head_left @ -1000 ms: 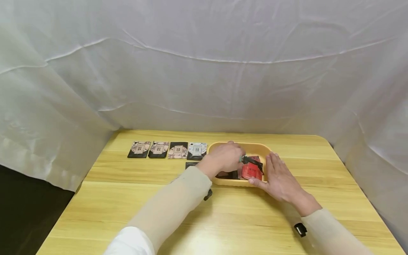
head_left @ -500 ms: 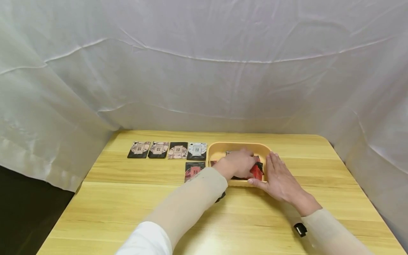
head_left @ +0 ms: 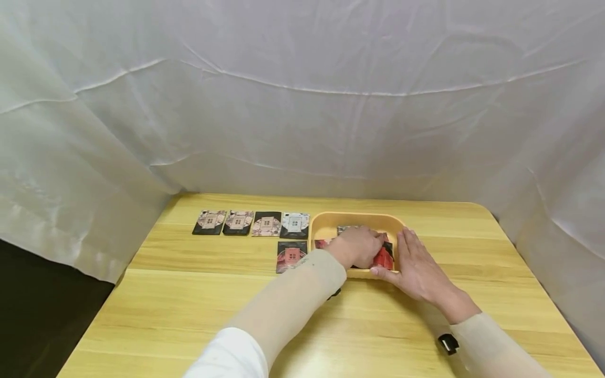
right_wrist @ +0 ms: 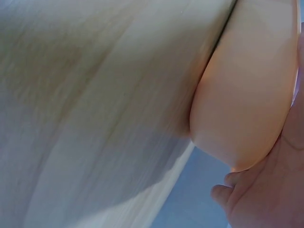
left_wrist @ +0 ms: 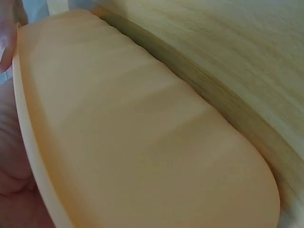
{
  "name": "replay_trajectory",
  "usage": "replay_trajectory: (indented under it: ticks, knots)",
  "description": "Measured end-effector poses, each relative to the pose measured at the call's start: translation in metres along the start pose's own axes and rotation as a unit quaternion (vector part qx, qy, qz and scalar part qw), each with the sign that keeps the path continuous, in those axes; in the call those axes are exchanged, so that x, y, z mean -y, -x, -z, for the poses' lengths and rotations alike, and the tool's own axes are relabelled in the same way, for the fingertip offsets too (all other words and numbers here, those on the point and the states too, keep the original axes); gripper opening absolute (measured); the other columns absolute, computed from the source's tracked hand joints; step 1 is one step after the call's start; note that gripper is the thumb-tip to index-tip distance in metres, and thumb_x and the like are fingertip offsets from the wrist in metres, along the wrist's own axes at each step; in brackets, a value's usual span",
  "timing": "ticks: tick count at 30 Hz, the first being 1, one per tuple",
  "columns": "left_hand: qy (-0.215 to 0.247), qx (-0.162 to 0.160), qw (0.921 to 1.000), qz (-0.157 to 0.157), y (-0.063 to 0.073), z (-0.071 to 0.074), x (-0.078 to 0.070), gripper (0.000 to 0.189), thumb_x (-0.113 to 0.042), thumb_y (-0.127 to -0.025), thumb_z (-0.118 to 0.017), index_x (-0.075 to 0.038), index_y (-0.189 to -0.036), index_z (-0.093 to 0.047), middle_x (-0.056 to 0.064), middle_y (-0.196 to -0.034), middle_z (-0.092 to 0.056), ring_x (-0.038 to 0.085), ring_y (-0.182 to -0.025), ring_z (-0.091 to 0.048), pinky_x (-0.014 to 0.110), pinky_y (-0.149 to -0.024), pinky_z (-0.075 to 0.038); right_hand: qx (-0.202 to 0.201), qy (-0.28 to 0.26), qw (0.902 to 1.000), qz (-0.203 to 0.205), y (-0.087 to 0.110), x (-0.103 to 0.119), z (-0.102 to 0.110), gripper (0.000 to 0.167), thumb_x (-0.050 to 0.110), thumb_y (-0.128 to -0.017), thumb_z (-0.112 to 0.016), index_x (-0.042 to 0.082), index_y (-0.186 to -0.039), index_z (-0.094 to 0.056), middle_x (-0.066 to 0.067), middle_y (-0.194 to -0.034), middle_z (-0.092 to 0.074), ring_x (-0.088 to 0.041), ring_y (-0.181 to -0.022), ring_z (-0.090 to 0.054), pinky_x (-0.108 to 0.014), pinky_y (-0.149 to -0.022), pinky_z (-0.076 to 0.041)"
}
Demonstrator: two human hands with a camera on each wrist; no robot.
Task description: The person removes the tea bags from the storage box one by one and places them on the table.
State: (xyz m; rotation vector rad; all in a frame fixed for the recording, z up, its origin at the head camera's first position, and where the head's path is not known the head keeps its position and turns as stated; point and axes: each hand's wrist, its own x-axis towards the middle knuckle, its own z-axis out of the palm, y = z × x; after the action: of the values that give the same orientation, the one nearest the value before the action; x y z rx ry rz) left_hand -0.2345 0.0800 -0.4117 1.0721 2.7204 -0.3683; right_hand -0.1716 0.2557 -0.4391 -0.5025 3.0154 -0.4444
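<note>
"Sachets (head_left: 323, 243) crowd round that left hand (head_left: 359, 247), down in the yellow plastic tray (head_left: 357, 214). Has it got hold of one?"

"Can't tell from here; the back of the hand hides its fingertips. There's a red sachet (head_left: 385, 260) just right of the knuckles and a patterned sachet (head_left: 347, 229) just beyond them."

"They overlap, mind. A careless pinch could bring up two, or flick one over the rim."

"And the right hand (head_left: 420, 265)?"

"Not clutching anything. Fingers straight along the tray's right end, thumb at the near rim. If that bracing eased while the left one tugged, I'd expect the tray to skid."

"My worry's the beige sleeve (head_left: 302, 283) behind the left hand. It covers a corner of the black-and-red sachet (head_left: 289, 254) on the wooden table (head_left: 189, 304), left of the grip. Whether they touch, I can't say."

"A low sweep back could shove it askew, perhaps into the row of four sachets (head_left: 267, 224) farther left and beyond."
</note>
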Motion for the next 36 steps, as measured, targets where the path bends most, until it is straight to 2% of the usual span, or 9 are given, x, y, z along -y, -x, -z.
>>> replay_trajectory:
  ticks: [7, 13, 21, 28, 36]
  knots:
    - [0.033, -0.008, 0.9990, 0.029, 0.009, 0.003, 0.007, 0.087, -0.062, -0.095, -0.068, -0.018, -0.164, -0.039, -0.002, -0.161, -0.048, 0.016, -0.147, -0.046, 0.032, -0.121, -0.043, 0.007, -0.001, 0.9998, -0.019, 0.002, 0.001, -0.001, 0.129, 0.082, -0.093, -0.052, -0.017, -0.161, -0.005, -0.037, -0.170, 0.005, -0.055, -0.159, -0.005, -0.069, -0.127, -0.014]
    - [0.080, -0.014, 0.9950, 0.058, 0.024, 0.003, 0.025, 0.094, -0.057, -0.093, -0.076, -0.013, -0.165, -0.035, 0.001, -0.165, -0.044, 0.019, -0.152, -0.041, 0.030, -0.124, -0.038, -0.012, 0.013, 0.9994, -0.028, 0.003, 0.002, 0.000, 0.131, 0.082, -0.092, -0.052, -0.020, -0.159, -0.005, -0.041, -0.168, -0.001, -0.058, -0.156, -0.011, -0.072, -0.125, -0.018]
    - [0.110, -0.014, 0.9912, 0.071, 0.041, -0.014, 0.042, 0.093, -0.056, -0.096, -0.072, -0.009, -0.165, -0.033, 0.007, -0.167, -0.041, 0.025, -0.155, -0.038, 0.034, -0.129, -0.031, -0.038, 0.021, 0.9979, -0.048, 0.003, 0.002, -0.001, 0.136, 0.084, -0.088, -0.056, -0.022, -0.158, -0.008, -0.045, -0.166, -0.009, -0.063, -0.152, -0.017, -0.077, -0.122, -0.018]
    - [0.159, -0.014, 0.9830, 0.091, 0.052, -0.023, 0.051, 0.096, -0.053, -0.095, -0.074, -0.010, -0.167, -0.028, 0.008, -0.171, -0.035, 0.028, -0.158, -0.033, 0.038, -0.131, -0.028, -0.019, 0.012, 0.9988, -0.044, 0.000, -0.002, 0.001, 0.138, 0.083, -0.087, -0.060, -0.021, -0.158, -0.006, -0.044, -0.166, -0.006, -0.062, -0.154, -0.014, -0.076, -0.123, -0.015]
    - [0.164, -0.016, 0.9821, 0.091, 0.060, -0.027, 0.057, 0.095, -0.053, -0.096, -0.074, -0.010, -0.167, -0.028, 0.009, -0.171, -0.034, 0.028, -0.159, -0.032, 0.038, -0.131, -0.026, -0.003, -0.015, 0.9992, -0.037, -0.001, -0.005, -0.001, 0.135, 0.080, -0.089, -0.060, -0.018, -0.160, 0.000, -0.041, -0.168, -0.001, -0.059, -0.156, -0.009, -0.073, -0.125, -0.013]
